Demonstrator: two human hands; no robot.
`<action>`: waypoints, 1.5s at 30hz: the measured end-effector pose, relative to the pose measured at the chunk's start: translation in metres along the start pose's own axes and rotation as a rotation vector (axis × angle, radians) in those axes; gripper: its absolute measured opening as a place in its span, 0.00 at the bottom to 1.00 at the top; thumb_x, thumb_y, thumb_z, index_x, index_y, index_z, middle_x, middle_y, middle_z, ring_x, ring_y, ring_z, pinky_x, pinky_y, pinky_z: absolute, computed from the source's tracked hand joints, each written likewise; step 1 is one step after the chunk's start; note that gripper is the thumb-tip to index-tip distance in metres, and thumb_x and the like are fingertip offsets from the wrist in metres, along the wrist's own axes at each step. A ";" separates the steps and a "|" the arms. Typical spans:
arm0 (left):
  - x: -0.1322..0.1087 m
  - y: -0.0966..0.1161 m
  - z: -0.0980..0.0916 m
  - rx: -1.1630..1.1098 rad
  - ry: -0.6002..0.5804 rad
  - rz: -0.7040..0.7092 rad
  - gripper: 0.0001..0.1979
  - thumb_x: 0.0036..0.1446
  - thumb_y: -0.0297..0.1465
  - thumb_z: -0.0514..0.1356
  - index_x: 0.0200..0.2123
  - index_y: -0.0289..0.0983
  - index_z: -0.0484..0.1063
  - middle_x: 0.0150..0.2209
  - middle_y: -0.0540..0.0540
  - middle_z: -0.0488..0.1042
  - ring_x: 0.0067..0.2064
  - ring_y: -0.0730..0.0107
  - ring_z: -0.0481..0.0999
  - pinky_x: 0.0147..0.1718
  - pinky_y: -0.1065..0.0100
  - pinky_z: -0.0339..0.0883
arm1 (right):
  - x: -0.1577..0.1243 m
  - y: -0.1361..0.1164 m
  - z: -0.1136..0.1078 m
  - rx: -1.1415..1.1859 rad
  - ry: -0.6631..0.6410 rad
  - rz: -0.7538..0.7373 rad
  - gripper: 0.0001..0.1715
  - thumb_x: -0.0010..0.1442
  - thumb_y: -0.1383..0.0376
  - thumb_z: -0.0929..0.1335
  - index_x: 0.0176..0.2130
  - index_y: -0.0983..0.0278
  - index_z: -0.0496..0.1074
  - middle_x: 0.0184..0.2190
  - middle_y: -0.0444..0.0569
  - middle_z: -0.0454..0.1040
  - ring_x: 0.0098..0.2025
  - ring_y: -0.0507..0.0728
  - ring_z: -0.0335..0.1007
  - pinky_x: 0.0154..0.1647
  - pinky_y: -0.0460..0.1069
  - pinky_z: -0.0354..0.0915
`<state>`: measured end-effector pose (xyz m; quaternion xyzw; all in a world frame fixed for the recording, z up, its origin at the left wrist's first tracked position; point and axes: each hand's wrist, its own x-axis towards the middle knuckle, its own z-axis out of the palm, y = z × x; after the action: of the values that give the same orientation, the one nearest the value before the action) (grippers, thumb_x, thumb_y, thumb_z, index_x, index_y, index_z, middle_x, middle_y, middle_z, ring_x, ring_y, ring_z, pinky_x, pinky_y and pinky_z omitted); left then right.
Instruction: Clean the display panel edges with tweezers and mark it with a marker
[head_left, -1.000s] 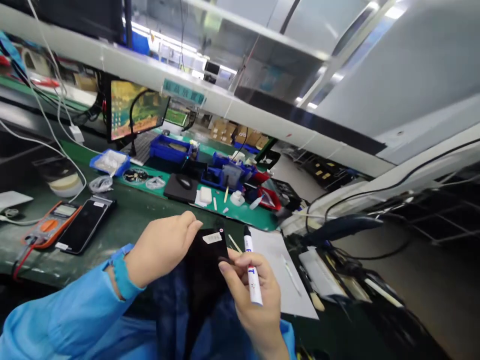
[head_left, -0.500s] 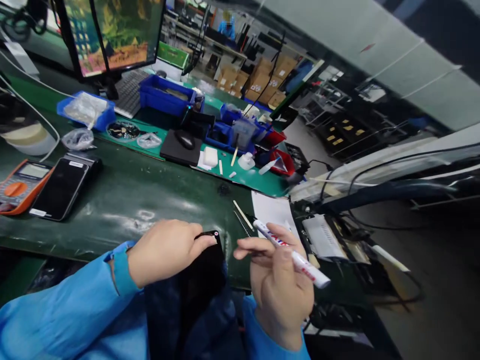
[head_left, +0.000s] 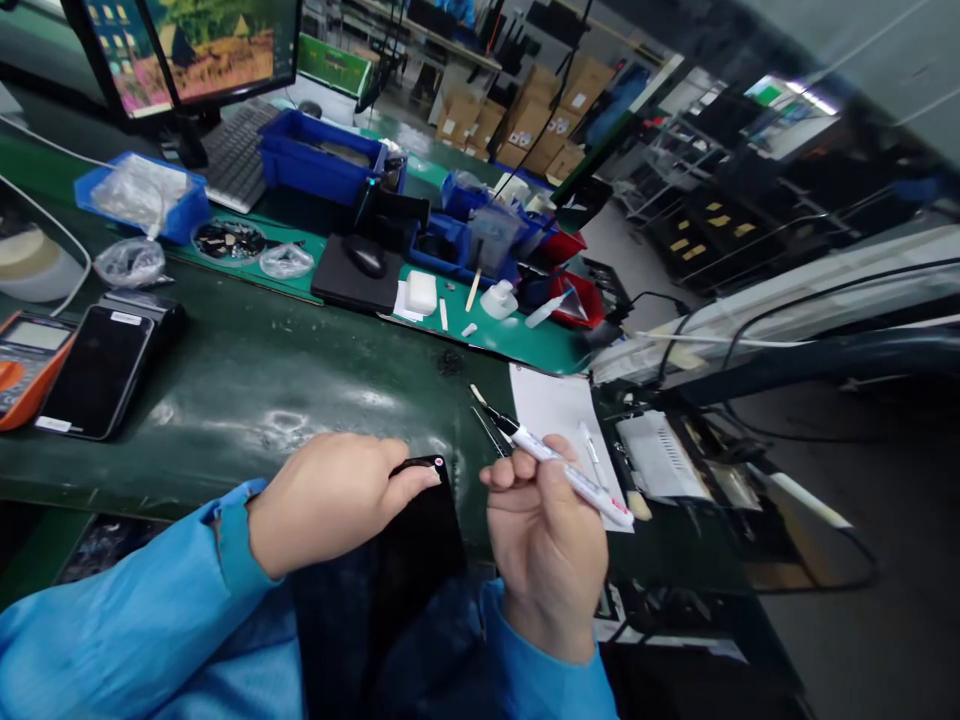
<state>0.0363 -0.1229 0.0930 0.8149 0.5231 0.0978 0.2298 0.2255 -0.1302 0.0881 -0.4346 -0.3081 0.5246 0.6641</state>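
Note:
My left hand [head_left: 334,500] is closed on the top edge of a glossy black phone-like panel [head_left: 420,535]. The thumb lies across its face, beside a small pinkish round mark in the corner, and the lower part blends into dark clothing. To the right, my right hand [head_left: 547,540] grips a white marker pen [head_left: 574,480] between thumb and fingers. The pen slants down to the right, with its upper end near dark thin tools on the table. Behind it lies a white paper sheet [head_left: 551,400].
At the left are a black handheld terminal [head_left: 97,370] and an orange multimeter [head_left: 34,365]. Blue bins [head_left: 315,165], a mouse [head_left: 365,256], a keyboard [head_left: 232,155] and small bottles [head_left: 499,298] line the back. A brush [head_left: 637,500] lies at the right.
My right hand has turned the marker pen and shifted slightly left. The left hand keeps its hold on the black panel. The camera view has moved a little.

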 end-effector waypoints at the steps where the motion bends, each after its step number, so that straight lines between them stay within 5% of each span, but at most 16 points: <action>1: 0.000 0.000 0.000 -0.002 0.002 -0.001 0.28 0.69 0.49 0.41 0.32 0.40 0.73 0.29 0.47 0.78 0.32 0.55 0.78 0.27 0.62 0.56 | 0.000 0.001 -0.001 -0.014 0.006 0.007 0.16 0.52 0.59 0.78 0.39 0.59 0.75 0.23 0.37 0.72 0.25 0.48 0.72 0.31 0.44 0.73; 7: -0.001 0.000 -0.003 -0.031 0.002 -0.008 0.27 0.69 0.48 0.42 0.32 0.40 0.72 0.30 0.48 0.78 0.32 0.57 0.78 0.28 0.63 0.56 | -0.008 0.007 0.000 -0.116 -0.013 -0.109 0.11 0.62 0.58 0.72 0.42 0.59 0.71 0.25 0.39 0.77 0.27 0.51 0.77 0.33 0.47 0.76; 10: -0.002 0.000 -0.006 -0.059 -0.017 0.009 0.25 0.70 0.47 0.43 0.34 0.40 0.72 0.31 0.48 0.79 0.34 0.57 0.79 0.30 0.63 0.58 | -0.021 0.011 -0.001 -0.322 -0.077 -0.287 0.06 0.69 0.62 0.65 0.47 0.58 0.68 0.38 0.45 0.82 0.36 0.55 0.81 0.42 0.54 0.77; 15: -0.003 0.000 -0.010 -0.079 -0.031 0.008 0.24 0.70 0.46 0.44 0.38 0.40 0.73 0.34 0.46 0.80 0.36 0.56 0.79 0.33 0.61 0.62 | -0.040 0.014 -0.009 -0.759 -0.275 -0.418 0.16 0.67 0.71 0.64 0.53 0.57 0.68 0.50 0.51 0.78 0.53 0.60 0.76 0.54 0.59 0.73; 26: -0.006 -0.007 -0.009 -0.092 -0.060 -0.037 0.24 0.70 0.45 0.44 0.37 0.37 0.74 0.34 0.43 0.79 0.36 0.54 0.80 0.35 0.60 0.67 | -0.050 0.016 -0.012 -1.117 -0.372 -0.585 0.17 0.64 0.70 0.67 0.52 0.57 0.72 0.51 0.49 0.79 0.49 0.60 0.79 0.48 0.52 0.76; 30: 0.001 -0.011 -0.014 -0.258 -0.160 -0.024 0.21 0.68 0.45 0.50 0.45 0.36 0.74 0.40 0.42 0.80 0.41 0.57 0.80 0.37 0.64 0.67 | -0.050 0.021 -0.010 -1.123 -0.224 -0.528 0.14 0.61 0.65 0.71 0.48 0.61 0.75 0.46 0.52 0.81 0.44 0.61 0.81 0.47 0.53 0.76; 33: 0.004 -0.027 -0.030 -0.447 -0.245 -0.063 0.17 0.66 0.41 0.54 0.49 0.37 0.73 0.41 0.46 0.80 0.41 0.64 0.79 0.37 0.68 0.66 | -0.050 0.024 0.000 -0.905 -0.147 -0.398 0.14 0.57 0.64 0.74 0.44 0.63 0.75 0.45 0.54 0.81 0.43 0.62 0.81 0.47 0.55 0.76; 36: -0.005 -0.053 -0.042 -0.726 -0.269 -0.043 0.13 0.67 0.34 0.54 0.47 0.36 0.73 0.43 0.46 0.79 0.42 0.71 0.77 0.41 0.71 0.67 | -0.051 0.023 0.007 -0.786 -0.070 -0.318 0.14 0.55 0.64 0.76 0.42 0.63 0.74 0.42 0.53 0.82 0.37 0.59 0.82 0.35 0.49 0.75; 39: -0.025 -0.079 -0.040 -1.067 -0.311 -0.186 0.12 0.67 0.34 0.52 0.46 0.34 0.72 0.43 0.44 0.79 0.39 0.72 0.77 0.37 0.71 0.70 | -0.050 0.023 0.006 -0.742 0.007 -0.273 0.17 0.53 0.64 0.77 0.42 0.64 0.74 0.41 0.54 0.82 0.35 0.59 0.81 0.28 0.47 0.72; 45: -0.060 -0.091 -0.016 -1.092 -0.149 -0.320 0.13 0.62 0.36 0.56 0.44 0.34 0.73 0.31 0.50 0.73 0.31 0.74 0.75 0.35 0.70 0.71 | -0.041 0.031 0.000 -0.666 0.026 -0.177 0.21 0.50 0.63 0.78 0.43 0.62 0.73 0.40 0.52 0.83 0.36 0.57 0.81 0.32 0.47 0.71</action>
<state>-0.0699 -0.1411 0.0690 0.4934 0.4958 0.2601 0.6656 0.2015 -0.1671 0.0624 -0.6056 -0.4905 0.3301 0.5326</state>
